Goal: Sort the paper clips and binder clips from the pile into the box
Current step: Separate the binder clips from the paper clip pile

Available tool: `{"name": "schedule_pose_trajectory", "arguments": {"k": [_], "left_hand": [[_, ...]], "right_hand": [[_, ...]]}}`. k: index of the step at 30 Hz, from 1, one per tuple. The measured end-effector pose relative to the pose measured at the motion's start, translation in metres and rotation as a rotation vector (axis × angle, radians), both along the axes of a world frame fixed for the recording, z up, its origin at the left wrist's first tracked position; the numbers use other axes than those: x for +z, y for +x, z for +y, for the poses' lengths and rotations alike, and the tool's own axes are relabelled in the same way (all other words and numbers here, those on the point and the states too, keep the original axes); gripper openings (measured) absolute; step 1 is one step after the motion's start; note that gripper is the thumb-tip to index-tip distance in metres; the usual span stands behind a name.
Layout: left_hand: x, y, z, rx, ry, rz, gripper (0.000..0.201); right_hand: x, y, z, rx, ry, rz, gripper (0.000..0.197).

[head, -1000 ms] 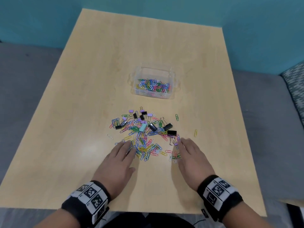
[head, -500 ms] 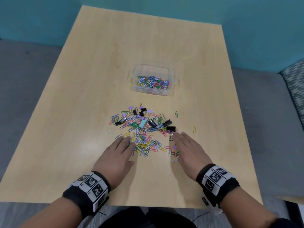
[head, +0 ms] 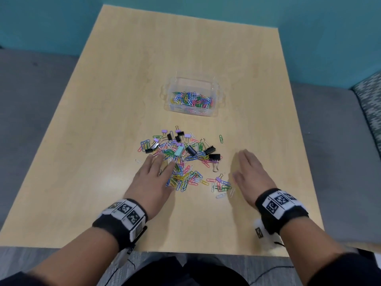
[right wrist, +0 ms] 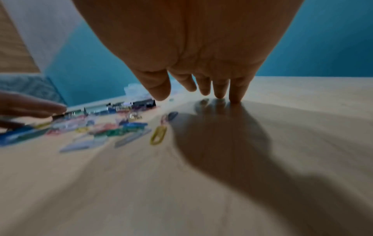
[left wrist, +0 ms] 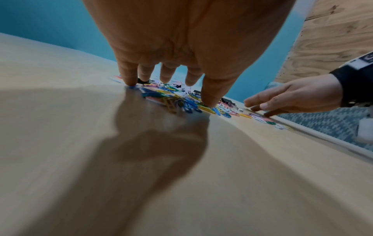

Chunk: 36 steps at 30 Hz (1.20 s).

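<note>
A pile of coloured paper clips and black, purple and teal binder clips [head: 185,162] lies mid-table. Behind it stands a clear plastic box [head: 215,93] holding several paper clips. My left hand [head: 152,178] lies flat at the pile's left edge, fingers straight and spread, with the fingertips [left wrist: 209,102] touching clips. My right hand [head: 251,174] is flat and straight-fingered just right of the pile, holding nothing. Its outer fingertips [right wrist: 235,99] touch bare table. A yellow paper clip [right wrist: 158,135] lies beneath its thumb.
The wooden table [head: 103,141] has bare surface left, right and behind the box. A lone green paper clip [head: 221,138] and a white one [head: 137,161] lie apart from the pile. Grey floor and a patterned seat [head: 369,96] flank the table; a teal wall is behind.
My right hand has slid right, off the pile's right edge, onto bare table where a lone yellow clip lay. My left hand has reached further forward into the pile's left side.
</note>
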<state>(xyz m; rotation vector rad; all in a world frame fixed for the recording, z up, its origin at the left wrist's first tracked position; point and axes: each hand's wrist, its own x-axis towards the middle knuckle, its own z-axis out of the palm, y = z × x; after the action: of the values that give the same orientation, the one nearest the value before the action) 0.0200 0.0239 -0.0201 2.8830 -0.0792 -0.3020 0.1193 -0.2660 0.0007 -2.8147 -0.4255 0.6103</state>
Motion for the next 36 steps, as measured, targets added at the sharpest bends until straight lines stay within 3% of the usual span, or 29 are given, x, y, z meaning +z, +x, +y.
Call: {"name": "schedule_pose_trajectory", "arguments": {"k": [4, 8, 11, 15, 18, 22, 25, 31, 36], "left_hand": [[-0.002, -0.004, -0.006, -0.087, 0.043, 0.014, 0.067], [-0.001, -0.025, 0.000, -0.102, 0.057, 0.027, 0.068], [0.000, -0.033, 0.002, -0.098, 0.048, 0.036, 0.065], [0.004, -0.028, 0.001, -0.078, 0.009, 0.032, 0.056], [0.009, -0.023, 0.005, 0.028, -0.013, 0.030, 0.054], [0.017, -0.018, 0.004, 0.194, -0.071, 0.096, 0.070], [0.016, -0.009, -0.003, 0.182, -0.100, 0.094, 0.076], [0.014, 0.016, -0.011, 0.121, -0.074, 0.013, 0.052], [0.011, 0.025, -0.008, 0.081, -0.090, 0.048, 0.029]], "right_hand": [[-0.012, -0.030, 0.001, 0.188, -0.084, -0.042, 0.059], [-0.006, -0.096, 0.006, 0.142, -0.084, -0.032, 0.068], [-0.006, -0.117, 0.028, 0.185, -0.021, 0.020, 0.070], [0.007, -0.104, 0.061, 0.309, 0.124, 0.076, 0.068], [0.017, -0.089, 0.073, 0.314, 0.210, 0.012, 0.058], [0.017, -0.075, 0.090, 0.214, 0.085, 0.020, 0.067], [0.009, -0.065, 0.112, 0.196, -0.025, -0.017, 0.077], [0.001, -0.042, 0.138, 0.221, -0.002, -0.047, 0.045], [0.003, -0.033, 0.132, 0.280, -0.027, -0.002, 0.040]]}}
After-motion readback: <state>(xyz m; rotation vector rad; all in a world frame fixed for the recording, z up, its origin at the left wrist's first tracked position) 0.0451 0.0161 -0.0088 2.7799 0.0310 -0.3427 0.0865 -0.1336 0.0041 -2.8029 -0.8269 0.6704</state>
